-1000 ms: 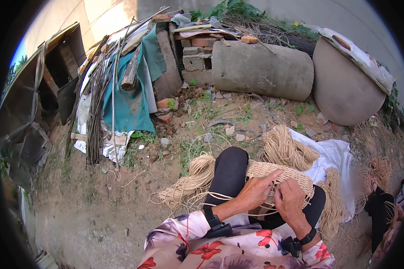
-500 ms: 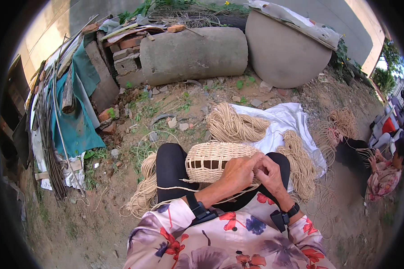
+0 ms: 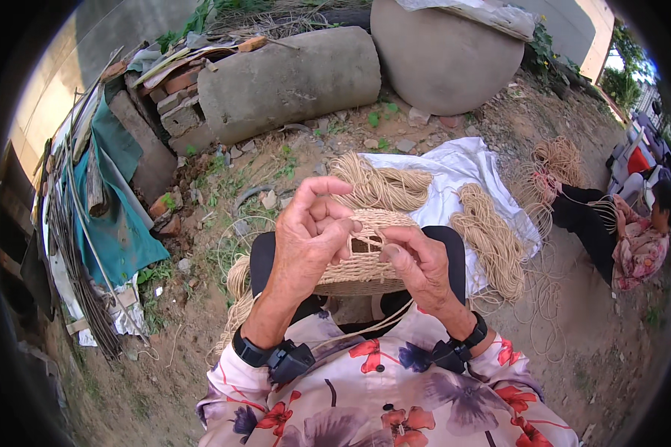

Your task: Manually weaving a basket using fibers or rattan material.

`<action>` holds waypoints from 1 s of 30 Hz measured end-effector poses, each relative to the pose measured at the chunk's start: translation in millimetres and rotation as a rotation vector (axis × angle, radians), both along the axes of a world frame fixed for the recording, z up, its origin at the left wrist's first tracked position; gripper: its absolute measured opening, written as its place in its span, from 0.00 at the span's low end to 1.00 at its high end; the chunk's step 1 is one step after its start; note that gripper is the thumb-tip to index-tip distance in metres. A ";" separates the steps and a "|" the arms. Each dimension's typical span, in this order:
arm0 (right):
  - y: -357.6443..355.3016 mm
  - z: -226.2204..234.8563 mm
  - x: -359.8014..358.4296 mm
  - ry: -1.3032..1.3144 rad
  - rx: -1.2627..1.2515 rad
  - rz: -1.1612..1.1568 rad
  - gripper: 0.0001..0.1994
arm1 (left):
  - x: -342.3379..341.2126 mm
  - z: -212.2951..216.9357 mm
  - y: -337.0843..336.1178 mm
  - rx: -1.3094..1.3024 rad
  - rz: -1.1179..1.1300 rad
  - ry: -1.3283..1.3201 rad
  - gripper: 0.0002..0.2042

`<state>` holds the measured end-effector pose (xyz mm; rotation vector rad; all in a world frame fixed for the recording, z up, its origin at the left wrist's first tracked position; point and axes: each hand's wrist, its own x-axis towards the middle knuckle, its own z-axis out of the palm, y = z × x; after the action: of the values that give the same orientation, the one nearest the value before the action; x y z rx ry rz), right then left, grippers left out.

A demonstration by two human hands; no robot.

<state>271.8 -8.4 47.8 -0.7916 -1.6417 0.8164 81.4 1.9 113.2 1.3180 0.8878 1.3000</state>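
A pale woven basket (image 3: 354, 277) rests on my lap between my knees, with an openwork band near its upper side. My left hand (image 3: 306, 242) is raised over its left part, thumb and fingers pinched on a thin straw-coloured cord (image 3: 358, 237). At the basket's right side my right hand (image 3: 419, 264) is closed, its thumb and fingers gripping cord by the openwork. The fingers of both hands partly hide the weave there. A loose strand (image 3: 380, 322) trails below the basket across my lap.
Bundles of cord lie beside my left leg (image 3: 238, 287), ahead of my knees (image 3: 384, 182) and on a white sheet (image 3: 462, 153) at right. A seated person (image 3: 637, 242) handles cord at far right. A concrete cylinder (image 3: 291, 82), large pot (image 3: 443, 59) and teal tarp (image 3: 119, 216) stand beyond.
My left hand has moved left and up, away from my right hand, and its fingers are now raised. The basket has tipped, and the view has shifted to the right.
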 end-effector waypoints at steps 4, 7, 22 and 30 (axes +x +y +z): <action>-3.6 10.4 15.1 -0.218 0.058 -0.228 0.07 | -2.8 -47.5 18.6 0.044 0.053 0.226 0.16; -0.3 4.3 26.0 -0.260 -0.152 -0.246 0.05 | -2.5 -63.7 14.1 0.285 0.224 0.624 0.11; 45.8 -36.8 29.3 -0.148 -0.462 0.001 0.04 | 11.0 -68.7 0.5 0.557 0.207 1.174 0.18; 45.1 -26.1 23.2 -0.356 -0.312 0.025 0.05 | 21.0 -83.8 11.7 0.421 0.170 1.198 0.28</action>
<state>295.0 36.7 21.7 -1.1916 -1.8612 1.0079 102.3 13.5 29.4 2.4724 1.5862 0.7310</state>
